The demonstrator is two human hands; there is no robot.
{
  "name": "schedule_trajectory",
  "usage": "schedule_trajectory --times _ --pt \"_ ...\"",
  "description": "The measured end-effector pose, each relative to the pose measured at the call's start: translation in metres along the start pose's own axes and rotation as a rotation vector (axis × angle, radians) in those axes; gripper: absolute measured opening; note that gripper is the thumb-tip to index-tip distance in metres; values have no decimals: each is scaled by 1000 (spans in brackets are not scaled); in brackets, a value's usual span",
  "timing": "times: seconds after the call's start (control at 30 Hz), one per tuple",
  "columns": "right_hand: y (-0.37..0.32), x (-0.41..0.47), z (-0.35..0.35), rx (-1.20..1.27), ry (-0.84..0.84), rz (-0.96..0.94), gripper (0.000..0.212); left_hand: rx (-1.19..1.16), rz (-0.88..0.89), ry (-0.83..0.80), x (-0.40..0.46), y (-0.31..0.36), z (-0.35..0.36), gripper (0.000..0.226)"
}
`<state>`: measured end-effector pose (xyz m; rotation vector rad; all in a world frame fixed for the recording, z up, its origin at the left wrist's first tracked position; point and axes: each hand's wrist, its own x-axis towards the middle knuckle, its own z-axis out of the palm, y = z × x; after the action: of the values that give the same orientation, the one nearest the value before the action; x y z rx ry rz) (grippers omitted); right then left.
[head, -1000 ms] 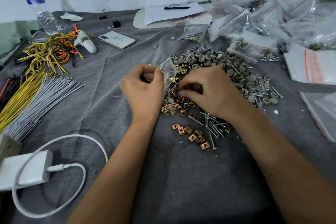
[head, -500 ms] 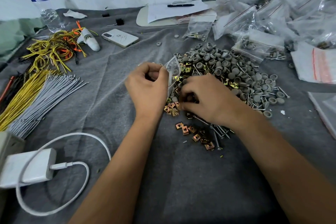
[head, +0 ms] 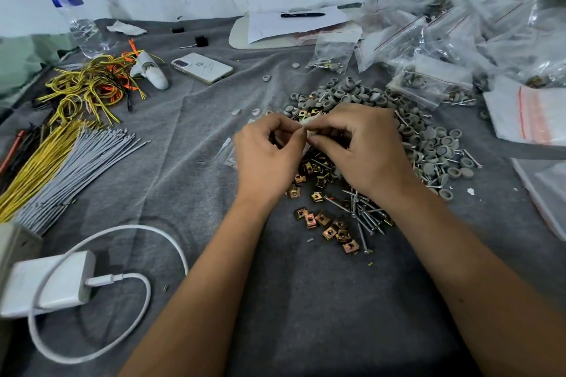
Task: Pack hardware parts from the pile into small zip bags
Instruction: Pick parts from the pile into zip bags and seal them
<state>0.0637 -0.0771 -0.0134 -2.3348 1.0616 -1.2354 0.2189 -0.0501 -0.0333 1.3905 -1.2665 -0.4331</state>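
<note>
A pile of hardware lies on the grey cloth: grey round caps (head: 428,144), brass clip nuts (head: 333,226) and screws (head: 364,211). My left hand (head: 269,156) and my right hand (head: 361,150) meet above the pile's near side. Both pinch a small clear zip bag (head: 309,122) between thumbs and fingers; the bag is mostly hidden by the hands. Filled zip bags (head: 428,82) lie heaped at the back right.
A phone (head: 202,67), a water bottle (head: 73,18) and wire bundles (head: 92,86) lie at the left. Grey and yellow ties (head: 61,168) fan out below them. A white charger with cable (head: 52,285) sits front left. Paper with a pen (head: 301,14) lies at the back.
My right hand has lifted from the clip nuts in the pile and come to the bag held by my left hand. Both hands now pinch it together.
</note>
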Motion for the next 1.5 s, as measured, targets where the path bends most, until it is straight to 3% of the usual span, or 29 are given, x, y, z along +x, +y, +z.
schedule_trajectory --times 0.13,0.33,0.53,0.7,0.87,1.03,1.1,1.23,1.5 --pt "4 -2 2 -80 -25 10 25 14 -16 14 1 -1 -1 10" --pt "-1 0 0 15 56 -121 13 17 7 -16 -1 1 -1 7" --pt "-2 -4 1 48 -125 -40 12 -36 -71 26 2 -3 -2 9" --pt "1 -4 5 -13 -193 -5 15 -8 -31 111 0 1 -3 12" --pt "1 -4 10 -55 -147 -20 19 21 58 124 -2 4 -3 10" --pt "-1 -3 7 -1 46 -87 15 -12 -2 246 1 4 -6 21" --pt "0 -2 4 -55 -56 -120 13 -28 -19 313 2 5 -9 25" --pt "0 -4 6 -306 -493 -50 22 -46 -50 417 4 7 -12 30" --pt "-3 -6 12 -280 -457 -60 15 -57 -61 404 5 6 -13 29"
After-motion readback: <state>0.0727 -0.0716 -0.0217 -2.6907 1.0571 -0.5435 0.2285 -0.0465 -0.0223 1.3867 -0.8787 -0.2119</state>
